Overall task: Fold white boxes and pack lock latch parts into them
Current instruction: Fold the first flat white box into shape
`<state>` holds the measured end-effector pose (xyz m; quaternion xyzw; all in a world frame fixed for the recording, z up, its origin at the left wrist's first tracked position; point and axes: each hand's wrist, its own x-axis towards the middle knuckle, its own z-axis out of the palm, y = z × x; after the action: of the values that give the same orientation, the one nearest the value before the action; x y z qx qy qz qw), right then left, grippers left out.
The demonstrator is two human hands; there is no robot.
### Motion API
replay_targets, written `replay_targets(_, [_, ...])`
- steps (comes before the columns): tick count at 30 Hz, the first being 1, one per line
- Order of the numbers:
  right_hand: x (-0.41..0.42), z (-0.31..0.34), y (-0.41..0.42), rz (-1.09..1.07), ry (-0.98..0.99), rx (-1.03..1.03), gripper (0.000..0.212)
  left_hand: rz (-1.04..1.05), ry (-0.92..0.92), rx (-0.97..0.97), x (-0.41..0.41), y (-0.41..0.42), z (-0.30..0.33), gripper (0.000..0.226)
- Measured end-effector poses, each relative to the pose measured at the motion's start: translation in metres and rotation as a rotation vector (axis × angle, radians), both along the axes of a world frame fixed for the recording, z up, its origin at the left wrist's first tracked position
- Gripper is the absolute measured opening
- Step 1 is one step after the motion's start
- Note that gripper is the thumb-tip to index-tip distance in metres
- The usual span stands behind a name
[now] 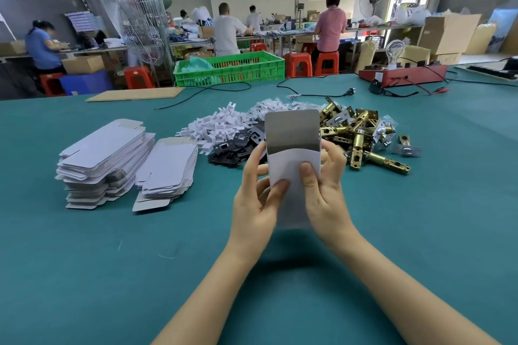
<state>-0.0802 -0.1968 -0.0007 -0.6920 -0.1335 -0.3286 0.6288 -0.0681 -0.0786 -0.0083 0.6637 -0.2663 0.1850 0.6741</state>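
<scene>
Over teal table [112,260], both hands grip white box [291,165] (seemingly empty).

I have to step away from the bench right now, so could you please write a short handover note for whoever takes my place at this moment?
Left hand and right hand: both grip one white box, held upright above the green table, its top flap still open.
Flat box blanks: two stacks on the table, left of the hands.
Parts beyond the hands: white plastic pieces, black plates, brass latches to the right.
Done: this box looks partly formed.
Left: finish folding it, load the latch parts, close it, then carry on through the blanks. No packed boxes are in view.
</scene>
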Motion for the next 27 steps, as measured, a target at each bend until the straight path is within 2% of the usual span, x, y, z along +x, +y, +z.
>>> replay_targets(4, [-0.001,0.0,-0.002,-0.107,-0.045,-0.05,0.036,0.004,-0.07,0.042,-0.003,-0.005,-0.003,0.08])
replay_targets(13, [-0.004,-0.006,0.002,-0.087,-0.076,-0.055,0.044,-0.061,-0.06,0.132,0.0,0.0,-0.001,0.078])
replay_targets(15, [-0.004,-0.008,0.004,-0.09,-0.094,-0.086,0.043,-0.046,-0.035,0.104,0.001,-0.001,-0.002,0.071])
replay_targets(20, [-0.002,-0.01,0.002,-0.071,-0.117,-0.093,0.05,-0.062,0.017,-0.018,-0.002,-0.007,0.005,0.032])
replay_targets(23, [-0.001,-0.009,0.002,-0.079,-0.152,-0.12,0.055,-0.11,0.157,-0.115,-0.006,-0.008,0.013,0.027])
replay_targets(27, [0.0,-0.009,0.0,-0.03,-0.15,-0.093,0.056,-0.167,0.223,-0.182,-0.005,-0.006,0.017,0.024])
